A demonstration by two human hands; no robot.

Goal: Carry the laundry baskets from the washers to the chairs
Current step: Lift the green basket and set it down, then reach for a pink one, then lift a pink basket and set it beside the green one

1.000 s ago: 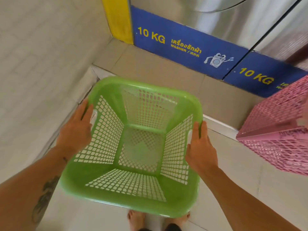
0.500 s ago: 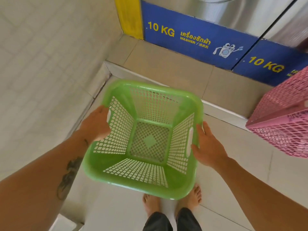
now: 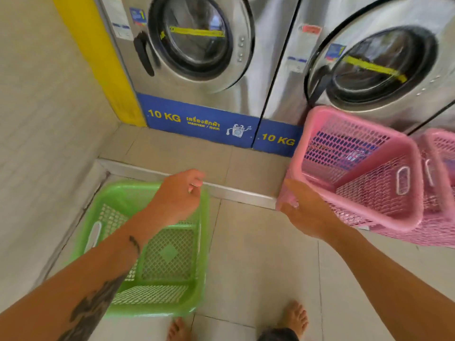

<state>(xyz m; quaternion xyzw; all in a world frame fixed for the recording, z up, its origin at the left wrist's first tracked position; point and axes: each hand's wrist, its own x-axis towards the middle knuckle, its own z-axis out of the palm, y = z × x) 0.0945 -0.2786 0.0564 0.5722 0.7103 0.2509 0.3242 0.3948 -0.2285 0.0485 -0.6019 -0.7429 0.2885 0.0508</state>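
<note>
the green basket (image 3: 147,310) sits flat on the tiled floor (image 3: 258,254) at the left, close to the side wall and just in front of the raised step (image 3: 172,153) under the washers (image 3: 197,45). the left hand (image 3: 177,198) hangs over its far rim with fingers loosely curled, holding nothing and not touching the plastic. the right hand (image 3: 305,212) reaches across to the near left corner of a pink basket (image 3: 354,141), which is tilted with its opening turned toward the camera; the fingers meet the corner (blurred there, so i cannot tell whether they grip it or only touch). that pink basket sits nested against a second pink basket (image 3: 440,217) at the right edge. both stand before the right-hand washer (image 3: 384,62), above the blue "10 kg" strip (image 3: 197,119). bare feet (image 3: 295,316) show at the bottom.
</note>
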